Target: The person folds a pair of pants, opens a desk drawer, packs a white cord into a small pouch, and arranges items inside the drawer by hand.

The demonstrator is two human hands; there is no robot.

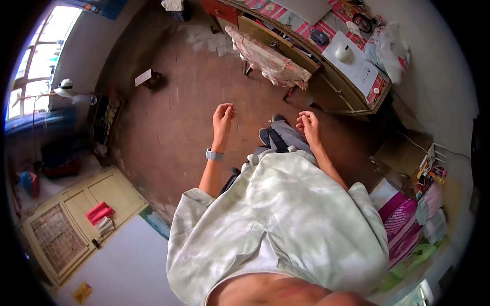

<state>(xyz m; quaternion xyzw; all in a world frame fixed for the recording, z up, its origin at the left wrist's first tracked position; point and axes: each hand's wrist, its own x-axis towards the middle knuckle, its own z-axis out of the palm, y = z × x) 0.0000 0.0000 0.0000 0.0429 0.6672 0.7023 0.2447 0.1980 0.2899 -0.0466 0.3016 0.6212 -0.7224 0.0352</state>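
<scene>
Both of my hands hang in the air over the reddish tiled floor [173,117], well apart from each other. My left hand [223,116], with a grey watch [214,155] on its wrist, has its fingers curled loosely, with gaps between some of them, and nothing shows in it. Near my dark shoes [265,136], my right hand [308,124] has slightly bent, parted fingers and holds nothing. The nearest furniture to it is a stool or chair draped with a flowered cloth [268,58].
A desk [334,94] with an open drawer, papers and a white mouse-like object [344,54] stands ahead right. A small box-like object [144,77] is on the floor ahead left. A cream door [81,219] and window [48,43] are left; pink bedding [403,224] is right.
</scene>
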